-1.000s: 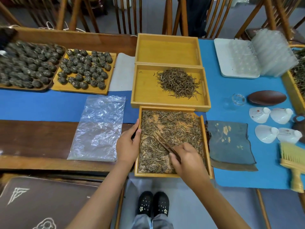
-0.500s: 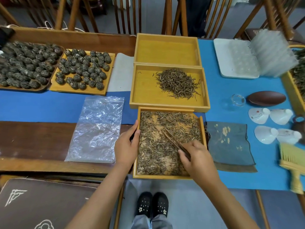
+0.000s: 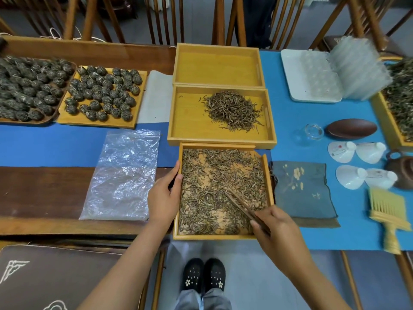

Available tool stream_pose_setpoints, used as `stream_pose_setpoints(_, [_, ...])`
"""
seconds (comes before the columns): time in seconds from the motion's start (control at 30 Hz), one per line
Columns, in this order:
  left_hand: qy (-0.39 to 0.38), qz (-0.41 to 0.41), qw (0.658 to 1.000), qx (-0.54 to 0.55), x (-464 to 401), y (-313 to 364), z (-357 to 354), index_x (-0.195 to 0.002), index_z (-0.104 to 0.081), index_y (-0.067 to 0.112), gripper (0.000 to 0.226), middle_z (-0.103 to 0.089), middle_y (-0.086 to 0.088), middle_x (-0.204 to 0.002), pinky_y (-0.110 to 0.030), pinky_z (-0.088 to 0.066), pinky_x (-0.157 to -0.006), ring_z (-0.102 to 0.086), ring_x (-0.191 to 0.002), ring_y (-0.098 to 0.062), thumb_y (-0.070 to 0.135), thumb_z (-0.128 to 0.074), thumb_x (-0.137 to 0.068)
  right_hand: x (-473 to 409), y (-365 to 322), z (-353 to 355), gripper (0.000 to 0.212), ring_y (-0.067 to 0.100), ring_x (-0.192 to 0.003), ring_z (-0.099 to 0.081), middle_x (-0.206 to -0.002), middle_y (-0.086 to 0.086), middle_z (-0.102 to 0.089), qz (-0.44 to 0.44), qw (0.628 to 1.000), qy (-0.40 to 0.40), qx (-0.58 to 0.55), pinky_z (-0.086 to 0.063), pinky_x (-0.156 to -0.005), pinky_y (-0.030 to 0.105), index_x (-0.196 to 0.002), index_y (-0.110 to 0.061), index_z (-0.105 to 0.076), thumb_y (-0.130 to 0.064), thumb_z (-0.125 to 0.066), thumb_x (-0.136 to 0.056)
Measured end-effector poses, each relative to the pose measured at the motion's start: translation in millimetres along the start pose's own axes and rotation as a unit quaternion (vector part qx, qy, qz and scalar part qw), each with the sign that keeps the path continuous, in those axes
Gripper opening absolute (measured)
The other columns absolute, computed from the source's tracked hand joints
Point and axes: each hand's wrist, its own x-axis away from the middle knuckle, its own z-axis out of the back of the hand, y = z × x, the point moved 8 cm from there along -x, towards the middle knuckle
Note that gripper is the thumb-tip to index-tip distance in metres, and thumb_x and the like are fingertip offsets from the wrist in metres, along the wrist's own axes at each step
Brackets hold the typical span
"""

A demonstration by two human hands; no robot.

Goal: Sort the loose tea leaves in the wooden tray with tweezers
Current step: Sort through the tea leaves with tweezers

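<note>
Tweezers (image 3: 242,208) pinched in my right hand (image 3: 276,231), tips pointing up-left into the loose tea leaves (image 3: 214,175) at frame centre; left hand (image 3: 164,198) grips the wooden tray (image 3: 269,175) edge, farther off.

Your wooden tray (image 3: 224,237) sits nearest you | second tray (image 3: 220,144) just behind it | plastic bag (image 3: 123,175) to its left | cloth (image 3: 301,193) to its right | brush (image 3: 388,211) farther right

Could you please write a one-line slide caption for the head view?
Left hand steadies the wooden tray while right hand works tweezers through loose tea leaves.
</note>
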Motion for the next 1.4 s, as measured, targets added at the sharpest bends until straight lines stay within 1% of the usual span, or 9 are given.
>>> stream_pose_setpoints(0.13, [0.004, 0.005, 1.0, 0.004, -1, 0, -1, -0.13, -0.045, 0.053, 0.035, -0.071, 0.006, -0.088, -0.029, -0.04, -0.052, -0.052, -0.061, -0.007, 0.036, -0.049, -0.098, 13, -5, -8, 0.011, 0.012, -0.055, -0.039, -0.07, -0.006, -0.04, 0.012, 1.0, -0.015, -0.002, -0.032, -0.051, 0.02, -0.077, -0.012, -0.063, -0.009, -0.074, -0.076])
stream_pose_setpoints(0.3, [0.003, 0.016, 1.0, 0.012, 0, -1, 0, -0.127, -0.044, 0.057, 0.035, -0.059, 0.024, -0.083, -0.028, -0.042, -0.055, -0.053, -0.063, -0.006, 0.038, -0.049, -0.098, 22, -4, -11, 0.012, 0.017, -0.059, -0.053, -0.073, -0.003, -0.05, 0.014, 0.999, -0.027, -0.011, -0.038, -0.052, 0.018, -0.081, -0.014, -0.065, -0.012, -0.075, -0.075])
stream_pose_setpoints(0.47, [0.004, 0.018, 1.0, 0.014, 0, -2, 0, -0.124, -0.042, 0.062, 0.036, -0.066, 0.014, -0.088, -0.031, -0.043, -0.054, -0.049, -0.057, -0.007, 0.038, -0.049, -0.098, 13, -19, -16, 0.01, 0.013, -0.057, -0.051, -0.072, -0.003, -0.049, 0.039, 0.999, -0.036, -0.003, -0.044, -0.047, 0.024, -0.08, -0.014, -0.063, -0.016, -0.072, -0.078])
stream_pose_setpoints(0.6, [0.006, 0.015, 1.0, 0.003, -2, -3, 1, -0.126, -0.042, 0.061, 0.035, -0.069, 0.002, -0.08, -0.032, -0.041, -0.053, -0.047, -0.057, -0.008, 0.04, -0.048, -0.098, 20, -19, -18, 0.012, 0.011, -0.061, -0.055, -0.075, -0.004, -0.053, 0.038, 0.998, -0.054, -0.017, -0.044, -0.053, 0.018, -0.086, -0.013, -0.068, -0.012, -0.074, -0.076])
stream_pose_setpoints(0.67, [0.006, 0.015, 1.0, 0.001, 0, -4, 0, -0.123, -0.04, 0.066, 0.036, -0.069, 0.002, -0.08, -0.03, -0.04, -0.053, -0.048, -0.058, -0.007, 0.041, -0.047, -0.098, 29, -10, -15, 0.016, 0.012, -0.065, -0.058, -0.079, -0.003, -0.055, 0.021, 0.998, -0.056, -0.031, -0.047, -0.057, 0.02, -0.091, -0.015, -0.069, -0.012, -0.074, -0.076])
stream_pose_setpoints(0.8, [0.008, 0.011, 1.0, 0.005, 0, -3, 0, -0.119, -0.04, 0.07, 0.037, -0.069, 0.005, -0.081, -0.026, -0.034, -0.049, -0.047, -0.055, -0.005, 0.041, -0.047, -0.098, 33, 9, 2, 0.016, 0.018, -0.061, -0.058, -0.072, 0.0, -0.055, -0.027, 0.999, -0.02, -0.021, -0.038, -0.054, 0.016, -0.083, -0.012, -0.069, -0.009, -0.079, -0.071])
stream_pose_setpoints(1.07, [0.007, 0.022, 1.0, -0.002, -2, -5, 1, -0.116, -0.04, 0.073, 0.035, -0.068, 0.009, -0.084, -0.03, -0.041, -0.054, -0.052, -0.06, -0.008, 0.044, -0.047, -0.097, 31, 17, -1, 0.014, 0.025, -0.064, -0.059, -0.075, 0.006, -0.058, -0.048, 0.999, -0.008, 0.0, -0.049, -0.053, 0.033, -0.087, -0.008, -0.07, -0.009, -0.076, -0.075])
stream_pose_setpoints(1.27, [-0.002, 0.029, 1.0, 0.0, -2, -5, -1, -0.129, -0.047, 0.053, 0.034, -0.069, 0.0, -0.082, -0.028, -0.036, -0.053, -0.048, -0.059, -0.007, 0.04, -0.048, -0.098, 33, 18, 4, 0.014, 0.02, -0.061, -0.057, -0.074, 0.003, -0.057, -0.047, 0.999, 0.015, -0.013, -0.042, -0.052, 0.024, -0.086, -0.01, -0.07, -0.008, -0.076, -0.073])
stream_pose_setpoints(1.4, [-0.007, 0.023, 1.0, 0.001, 0, -1, 0, -0.13, -0.047, 0.05, 0.033, -0.068, -0.003, -0.079, -0.028, -0.031, -0.051, -0.043, -0.056, -0.005, 0.04, -0.047, -0.098, 19, 15, 3, 0.006, 0.02, -0.059, -0.054, -0.072, 0.005, -0.055, -0.041, 0.998, 0.035, -0.015, -0.044, -0.051, 0.027, -0.08, -0.007, -0.068, -0.007, -0.073, -0.077])
